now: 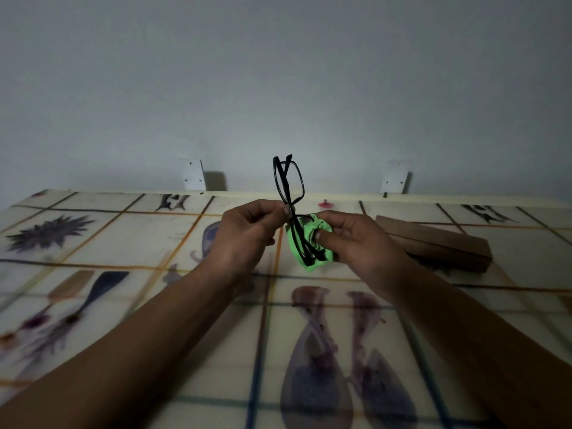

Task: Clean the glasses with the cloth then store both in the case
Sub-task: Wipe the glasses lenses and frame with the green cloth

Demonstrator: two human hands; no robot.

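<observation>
The left hand (247,230) pinches the black glasses (288,193) between thumb and fingertips at about the middle of the frame. It holds them on end above the desk (139,243). The temples are folded and cross behind the upper lens, which stands clear above both hands against the wall (278,72).

The right hand (353,239) grips the green cloth (305,230), bunched around the lower lens. Its thumb (325,235) presses the cloth against the near side of that lens and the fingers curl behind it. A corner of the cloth hangs below the frame. The two hands are close together but do not touch, and both forearms reach in from the bottom edge.

The brown case (433,243) lies flat on the desk to the right, just past the right hand, with its long side running at a slant. Whether it is open or closed cannot be told from here.

The desk has a pale cover with a grid of orange and dark lines and purple plant-like prints. At its far edge two white brackets (193,174) (396,176) are fixed to the wall, one left of the glasses and one right. The light is dim.
</observation>
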